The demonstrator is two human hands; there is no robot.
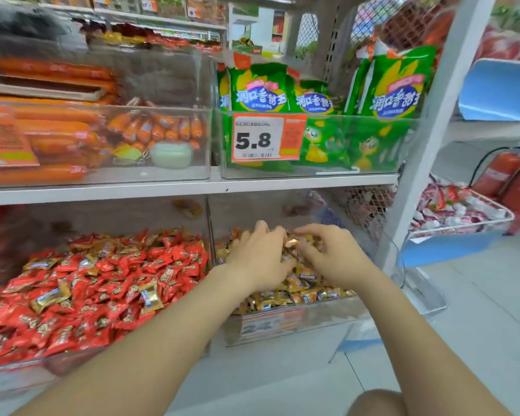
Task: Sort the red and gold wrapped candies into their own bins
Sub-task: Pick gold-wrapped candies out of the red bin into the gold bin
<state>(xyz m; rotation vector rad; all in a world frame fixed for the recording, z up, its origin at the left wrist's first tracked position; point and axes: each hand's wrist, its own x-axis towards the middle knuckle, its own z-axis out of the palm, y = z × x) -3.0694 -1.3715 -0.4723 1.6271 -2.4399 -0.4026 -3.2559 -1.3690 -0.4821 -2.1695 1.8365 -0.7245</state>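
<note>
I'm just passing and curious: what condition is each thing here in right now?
Left bin: heaped with red candies, some gold ones mixed in.
Right bin: holds gold candies.
Left hand: in the right bin, fingers curled among candies.
Right hand: in the right bin, fingers pinching a gold candy.

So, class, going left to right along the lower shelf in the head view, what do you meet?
Clear plastic bin of red wrapped candies → left hand → right hand, both in the clear bin of gold wrapped candies → white metal shelf post → wire basket of red-and-white packets.
</note>
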